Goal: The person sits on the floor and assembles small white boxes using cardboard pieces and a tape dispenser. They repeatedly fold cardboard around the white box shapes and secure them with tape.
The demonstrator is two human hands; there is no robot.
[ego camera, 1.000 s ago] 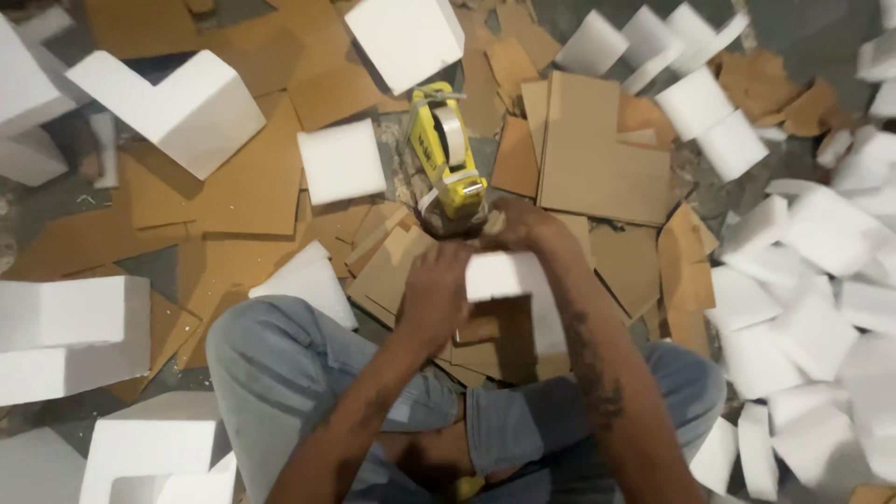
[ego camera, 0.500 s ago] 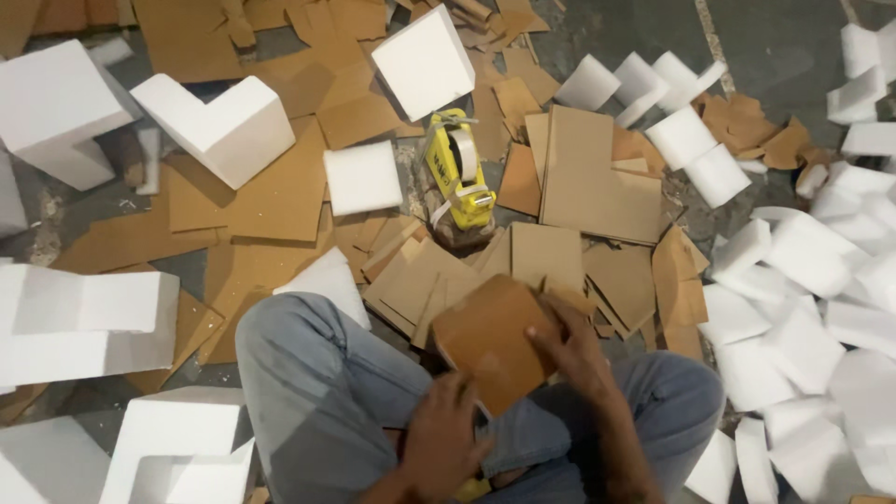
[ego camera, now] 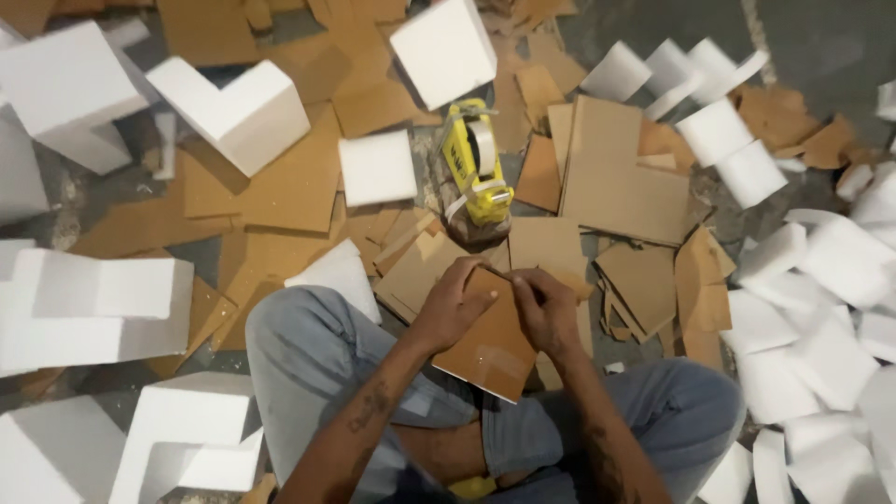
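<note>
From the head camera, the person sat cross-legged on the floor [ego camera: 840, 56], and both hands met over a brown cardboard square [ego camera: 487, 350] held above the lap. The left hand [ego camera: 455, 303] had its fingers closed over the square's upper left edge, while the right hand [ego camera: 548, 308] had its fingers curled shut on the upper right edge. Just beyond the hands lay a yellow tape dispenser [ego camera: 477, 163] on the floor, among scattered cardboard pieces [ego camera: 621, 173]. White foam blocks [ego camera: 233, 112] lay all around, with a small foam square [ego camera: 377, 168] left of the dispenser.
</note>
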